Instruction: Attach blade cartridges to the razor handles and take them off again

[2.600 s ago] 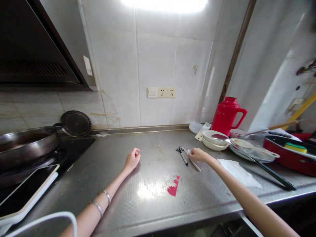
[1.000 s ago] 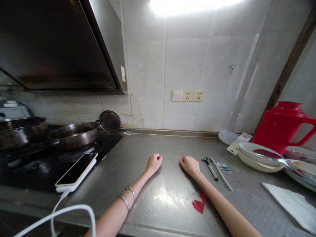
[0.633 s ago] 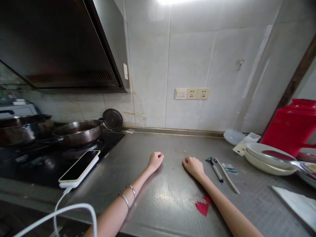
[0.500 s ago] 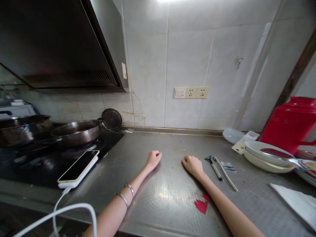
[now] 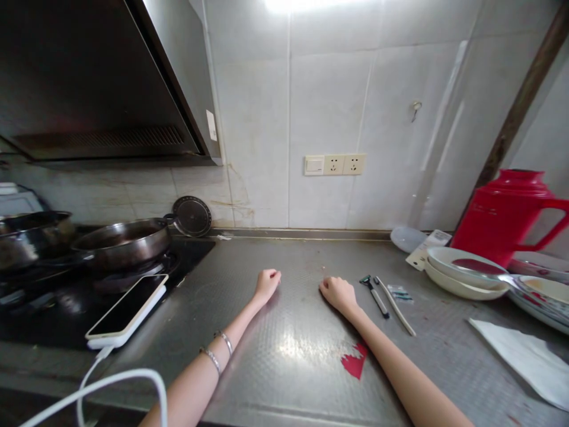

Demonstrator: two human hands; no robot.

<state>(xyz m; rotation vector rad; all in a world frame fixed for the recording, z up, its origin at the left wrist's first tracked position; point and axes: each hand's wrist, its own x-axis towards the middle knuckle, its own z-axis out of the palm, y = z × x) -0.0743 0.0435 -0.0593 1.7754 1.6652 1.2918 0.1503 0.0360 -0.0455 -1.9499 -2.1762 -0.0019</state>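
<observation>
My left hand [image 5: 267,285] rests on the metal countertop [image 5: 293,332] in a loose fist, with two bracelets on its wrist. Curled the same way, my right hand [image 5: 339,293] lies a short distance to the right. Nothing shows in either hand. Closest to the right hand is a razor [image 5: 376,298] with a dark green head. Beside it are a thin curved white stick [image 5: 397,308] with a dark tip and a small clear packet [image 5: 400,293] with green pieces. A ragged red patch [image 5: 354,361] lies left of my right forearm.
On the left, a phone [image 5: 128,308] with a white cable lies by the stove, near a pan [image 5: 122,243] and a pot [image 5: 33,237]. To the right stand stacked bowls [image 5: 462,281], a red thermos jug [image 5: 502,213], plates [image 5: 544,302] and a white sheet [image 5: 518,356].
The camera view has turned slightly right, so everything sits further left in the picture. Both fists keep their pose and place on the counter.
</observation>
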